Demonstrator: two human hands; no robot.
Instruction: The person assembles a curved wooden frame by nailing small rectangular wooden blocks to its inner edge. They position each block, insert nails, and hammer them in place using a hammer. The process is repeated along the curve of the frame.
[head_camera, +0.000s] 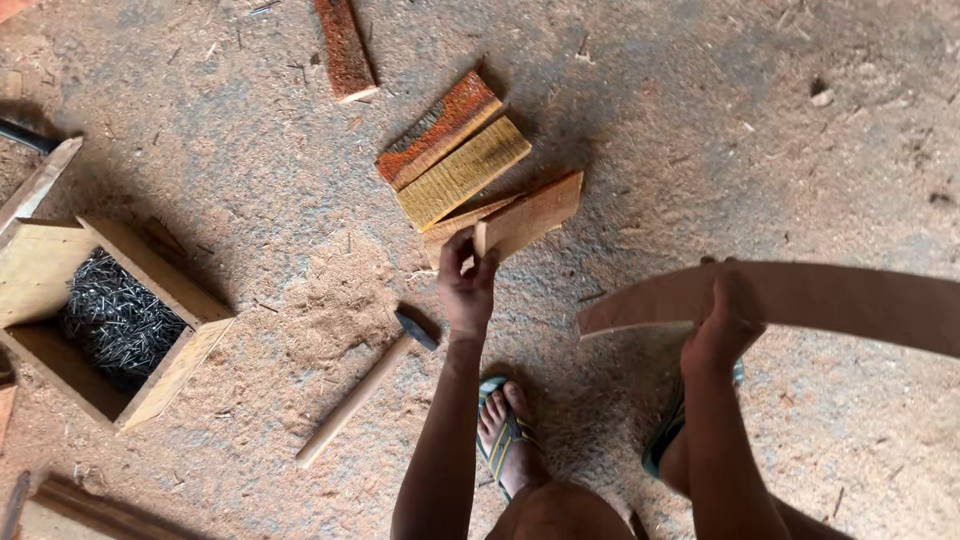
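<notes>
The left hand (466, 290) closes its grip on the near end of a short wood block (530, 216), which tilts up off the sawdust-strewn floor (780, 130) just beside 2 other blocks, 1 orange-red (437, 128) and 1 yellow (463, 171). The right hand (722, 325), right of that pile, grips a long curved wood strip (800, 300) held above the floor. A hammer (365, 385) lies left of the pile, and farther left stands an open wooden box of nails (115, 318).
</notes>
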